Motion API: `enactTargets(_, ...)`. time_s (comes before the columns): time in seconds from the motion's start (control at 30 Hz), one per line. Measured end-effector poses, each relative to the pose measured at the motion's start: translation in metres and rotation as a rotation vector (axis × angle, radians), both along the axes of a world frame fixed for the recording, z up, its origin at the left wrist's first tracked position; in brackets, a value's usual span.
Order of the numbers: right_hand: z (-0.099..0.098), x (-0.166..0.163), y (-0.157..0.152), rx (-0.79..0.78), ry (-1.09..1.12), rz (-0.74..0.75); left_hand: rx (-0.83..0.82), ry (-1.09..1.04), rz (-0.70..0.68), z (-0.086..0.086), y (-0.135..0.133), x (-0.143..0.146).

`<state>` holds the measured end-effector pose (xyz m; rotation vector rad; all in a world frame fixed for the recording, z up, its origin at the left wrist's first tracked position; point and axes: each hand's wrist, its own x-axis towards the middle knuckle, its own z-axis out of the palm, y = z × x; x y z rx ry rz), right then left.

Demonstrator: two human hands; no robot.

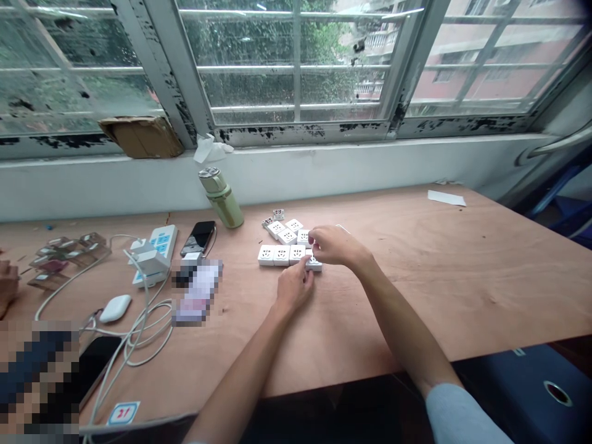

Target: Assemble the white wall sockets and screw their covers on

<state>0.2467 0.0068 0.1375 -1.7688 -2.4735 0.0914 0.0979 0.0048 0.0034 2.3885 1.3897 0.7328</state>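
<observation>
Four white socket adapters (281, 254) lie in a near row on a plywood table (462, 277). The left hand (295, 287), narrowly closed, pinches the rightmost adapter (314, 264); the right hand (335, 245), fingers narrowly curled, grips it from the far side.

Just below and right of the power strip (157, 250), a pixelated patch (198, 291) hides whatever lies on the surface (439, 277). A larger pixelated block (39, 382) fills the corner below and left of the strip, covering part of a black phone (98, 364). Left of the strip, another person's hand (7, 287) is cut off by the picture's edge, and the small translucent pieces (69, 259) are too small to tell. Well right of it, the right hand (337, 245) and left hand (295, 287) hide part of the white socket adapters (280, 254).
</observation>
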Motion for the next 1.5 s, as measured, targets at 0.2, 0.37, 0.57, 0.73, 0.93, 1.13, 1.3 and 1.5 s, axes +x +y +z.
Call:
enactTargets(0.2,-0.002,-0.009,0.004,0.046,-0.116,-0.107,0.014,-0.015,-0.005,-0.001,0.000,0.000)
enactTargets(0.37,0.000,-0.005,0.002,0.048,-0.064,-0.036,0.010,-0.021,-0.014,-0.001,0.000,-0.001)
enactTargets(0.57,-0.002,-0.005,0.005,0.015,-0.069,-0.030,0.029,-0.031,-0.006,-0.005,0.001,-0.001)
enactTargets(0.73,-0.005,-0.012,0.006,0.077,-0.134,-0.117,0.029,-0.030,-0.010,-0.004,0.001,0.000)
enactTargets(0.93,-0.002,-0.006,0.001,0.089,-0.075,-0.037,0.023,-0.013,-0.012,-0.001,0.000,0.000)
enactTargets(1.13,-0.006,-0.006,0.006,0.058,-0.046,-0.037,0.026,-0.019,-0.007,-0.003,0.001,-0.001)
enactTargets(1.3,-0.009,-0.013,0.007,0.115,-0.109,-0.102,0.027,-0.017,-0.011,-0.002,0.000,-0.001)
enactTargets(1.5,-0.004,-0.009,0.001,0.116,-0.101,-0.036,0.038,-0.021,-0.014,-0.001,-0.001,0.000)
